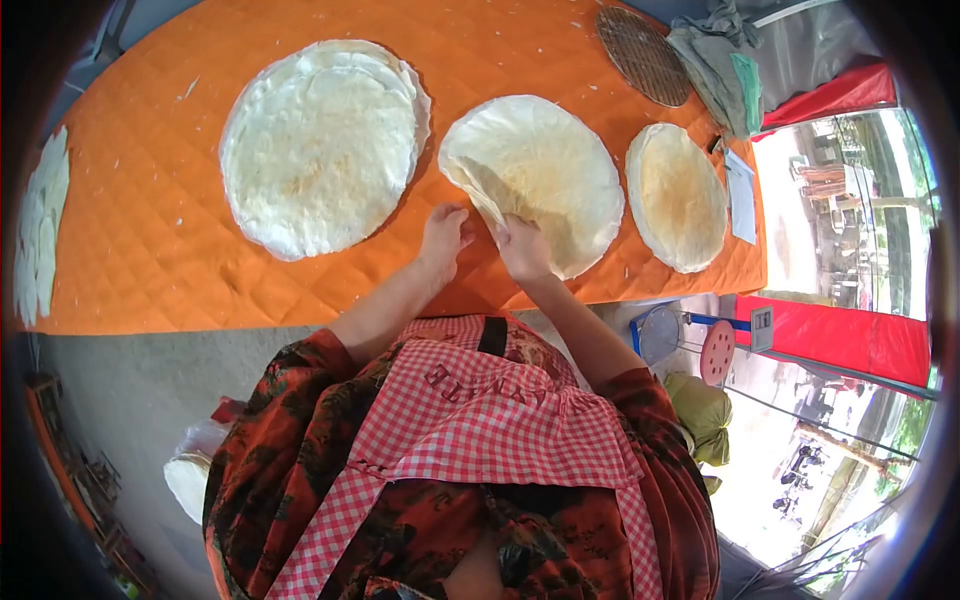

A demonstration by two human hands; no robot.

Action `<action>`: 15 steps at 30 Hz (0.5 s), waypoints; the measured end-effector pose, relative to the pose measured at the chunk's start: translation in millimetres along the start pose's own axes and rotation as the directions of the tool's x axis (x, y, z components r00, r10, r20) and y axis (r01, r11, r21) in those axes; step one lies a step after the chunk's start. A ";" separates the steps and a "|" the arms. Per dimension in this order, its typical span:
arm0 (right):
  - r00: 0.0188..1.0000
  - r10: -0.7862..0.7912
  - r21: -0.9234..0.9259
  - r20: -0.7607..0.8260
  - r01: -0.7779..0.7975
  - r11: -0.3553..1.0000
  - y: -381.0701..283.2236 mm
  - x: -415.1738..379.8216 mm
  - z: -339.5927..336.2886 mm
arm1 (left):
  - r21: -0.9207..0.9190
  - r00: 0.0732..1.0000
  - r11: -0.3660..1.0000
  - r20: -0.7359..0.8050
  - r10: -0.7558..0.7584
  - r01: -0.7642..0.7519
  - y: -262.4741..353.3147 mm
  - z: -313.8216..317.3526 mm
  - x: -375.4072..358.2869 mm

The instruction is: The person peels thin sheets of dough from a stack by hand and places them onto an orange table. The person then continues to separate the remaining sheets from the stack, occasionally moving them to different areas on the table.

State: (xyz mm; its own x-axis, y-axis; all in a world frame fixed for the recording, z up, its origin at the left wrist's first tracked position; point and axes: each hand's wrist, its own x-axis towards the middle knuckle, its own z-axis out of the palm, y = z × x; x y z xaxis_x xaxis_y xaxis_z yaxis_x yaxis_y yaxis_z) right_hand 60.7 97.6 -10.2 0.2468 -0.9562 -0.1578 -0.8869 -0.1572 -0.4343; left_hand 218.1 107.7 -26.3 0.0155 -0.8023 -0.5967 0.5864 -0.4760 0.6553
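A round, pale flatbread (560, 170) lies on the orange cloth in front of me, perhaps on top of others. Its near left edge is lifted and folded inward. My right hand (524, 250) is closed on that lifted edge, fingers and thumb pinching it. Just left of the fold is my left hand (443, 240), apart from the bread. Its fingers are curled together, and anything inside them is hidden. Further left sits a wide stack of flatbreads (315, 150) with uneven rims. To the right lies a smaller-looking flatbread (680, 195), browned in the middle.
The table wears an orange quilted cloth (330, 290). At the far right are a round wire rack (642, 55), a grey cloth (705, 75) and a white paper (740, 195). More pale sheets (42, 230) lie at the left end. Beside me stands a red stool (717, 352).
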 end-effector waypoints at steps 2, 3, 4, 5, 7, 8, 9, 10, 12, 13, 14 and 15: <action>0.995 -0.076 -0.024 -0.066 0.075 0.997 -1.6 -0.7 -2.2 | -0.094 0.995 0.991 0.023 -0.098 0.099 1.3 0.7 -0.2; 0.974 -0.177 -0.073 -0.139 0.168 0.983 -3.5 -7.0 0.1 | -0.083 0.994 0.990 0.026 -0.111 0.113 6.6 3.3 -2.0; 0.939 -0.277 -0.130 -0.205 0.254 0.958 -4.7 -13.7 1.1 | -0.073 0.992 0.989 0.029 -0.125 0.127 13.7 6.4 -4.9; 0.931 -0.271 -0.102 -0.244 0.253 0.962 -3.4 -20.8 -1.0 | -0.060 0.989 0.988 0.035 -0.141 0.143 17.8 9.3 -6.2; 0.915 -0.235 -0.055 -0.328 0.230 0.972 0.0 -41.4 -18.6 | 0.098 0.997 0.993 0.015 -0.070 0.068 11.3 10.8 1.0; 0.922 -0.133 0.020 -0.364 0.151 0.988 14.7 -51.5 -24.5 | 0.174 0.999 0.984 0.020 -0.034 0.030 5.2 12.7 6.7; 0.920 -0.033 0.098 -0.391 0.077 0.992 38.1 -62.5 -27.6 | 0.224 1.000 0.975 0.023 -0.008 0.003 -2.1 10.7 13.1; 0.911 0.061 0.178 -0.409 0.014 0.984 64.2 -70.9 -30.0 | 0.268 1.000 0.963 0.021 0.023 -0.028 -8.2 5.1 20.5; 0.803 0.307 0.321 -0.510 -0.153 0.935 144.2 -64.7 -20.2 | 0.281 0.998 0.958 -0.027 0.062 -0.052 -13.8 4.2 22.2; 0.738 0.478 0.375 -0.476 -0.322 0.869 151.9 -58.1 -36.5 | 0.269 0.999 0.963 -0.031 0.042 -0.032 -13.9 4.8 20.1; 0.645 0.632 0.425 -0.430 -0.474 0.771 154.5 -48.4 -49.0 | 0.258 0.999 0.966 -0.036 0.023 -0.013 -12.1 5.3 17.8; 0.656 0.661 0.428 -0.364 -0.513 0.744 159.4 -34.5 -49.3 | 0.246 0.999 0.969 -0.042 0.007 0.003 -9.3 6.7 16.4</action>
State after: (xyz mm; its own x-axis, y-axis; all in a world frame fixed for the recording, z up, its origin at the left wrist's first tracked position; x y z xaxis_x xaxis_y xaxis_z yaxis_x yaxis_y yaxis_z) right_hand -108.5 93.4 -30.3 -0.5669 -0.8210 -0.0680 -0.6191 0.4790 -0.6223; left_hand 207.5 96.6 -39.1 0.0536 -0.7901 -0.6106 0.3688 -0.5526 0.7474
